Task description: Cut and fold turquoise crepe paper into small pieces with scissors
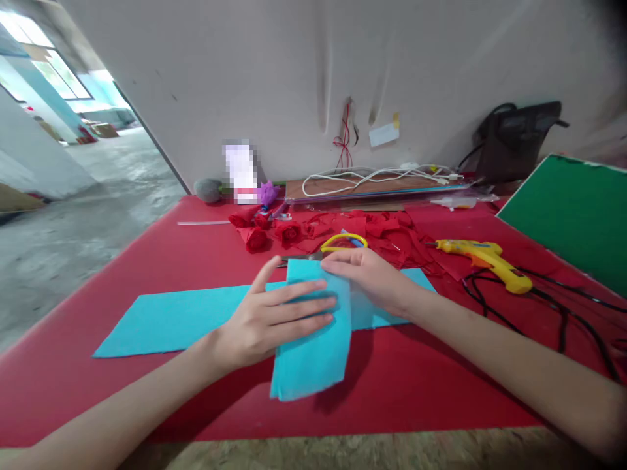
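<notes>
A folded piece of turquoise crepe paper [313,359] is held up over the red tabletop, its layers showing at the lower edge. My left hand [274,320] lies flat across its front with the fingers stretched out. At its upper right edge, my right hand [367,277] pinches the paper between thumb and fingers. Beneath both hands a long strip of turquoise crepe paper [181,320] lies flat on the table. Just behind the folded paper are scissors with yellow handles [362,240], their blades partly hidden.
Red paper roses [255,239] and red paper scraps [377,225] lie farther back. A yellow glue gun [480,254] with black cords is at right, near a green board [573,215]. White cable [362,176] rests by the wall; a dark bag [514,140] stands back right.
</notes>
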`<state>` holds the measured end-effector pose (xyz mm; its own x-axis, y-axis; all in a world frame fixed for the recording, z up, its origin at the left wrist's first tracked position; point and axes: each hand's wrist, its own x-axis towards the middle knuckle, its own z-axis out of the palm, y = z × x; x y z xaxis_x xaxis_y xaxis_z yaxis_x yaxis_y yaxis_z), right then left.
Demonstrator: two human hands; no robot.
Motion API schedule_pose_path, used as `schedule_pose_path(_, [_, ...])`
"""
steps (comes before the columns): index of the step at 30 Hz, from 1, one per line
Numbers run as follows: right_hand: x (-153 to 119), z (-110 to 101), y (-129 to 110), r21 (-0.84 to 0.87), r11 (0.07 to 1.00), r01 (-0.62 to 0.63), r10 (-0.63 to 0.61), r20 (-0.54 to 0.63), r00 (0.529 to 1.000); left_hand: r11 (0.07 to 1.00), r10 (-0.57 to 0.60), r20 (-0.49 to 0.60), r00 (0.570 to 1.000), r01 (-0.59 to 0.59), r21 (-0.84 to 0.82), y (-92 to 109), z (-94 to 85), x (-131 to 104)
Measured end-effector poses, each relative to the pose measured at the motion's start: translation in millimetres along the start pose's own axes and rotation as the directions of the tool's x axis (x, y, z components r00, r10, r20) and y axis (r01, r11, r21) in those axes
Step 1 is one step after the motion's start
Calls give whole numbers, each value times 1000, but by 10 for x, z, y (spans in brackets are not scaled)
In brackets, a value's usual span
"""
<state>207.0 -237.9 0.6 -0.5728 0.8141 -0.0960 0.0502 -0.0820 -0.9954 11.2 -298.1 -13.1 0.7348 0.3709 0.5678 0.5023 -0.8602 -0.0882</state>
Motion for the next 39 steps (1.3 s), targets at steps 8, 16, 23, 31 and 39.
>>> schedule_pose_path(8, [-27, 11, -90, -157, 973, 166, -183, -102, 978, 920, -312, -81, 947, 280, -273, 105, -19, 94])
schedule_pose_path(16, [-187, 108, -205, -250, 903, 349, -385, -111, 916, 590, -725, 1, 688, 623, -514, 119, -64, 223])
schedule_pose_path(23, [-226, 148, -243, -233, 909, 345, -369, -66, 927, 497, -781, 36, 624, 654, -570, 90, -103, 234])
schedule_pose_path(31, [-243, 123, -280, -250, 918, 307, -333, -68, 941, 636, -679, -4, 734, 586, -501, 56, -109, 230])
schedule_pose_path(39, [-252, 124, -275, -319, 920, 226, -258, -60, 964, 766, -581, -17, 814, 540, -349, 35, -119, 201])
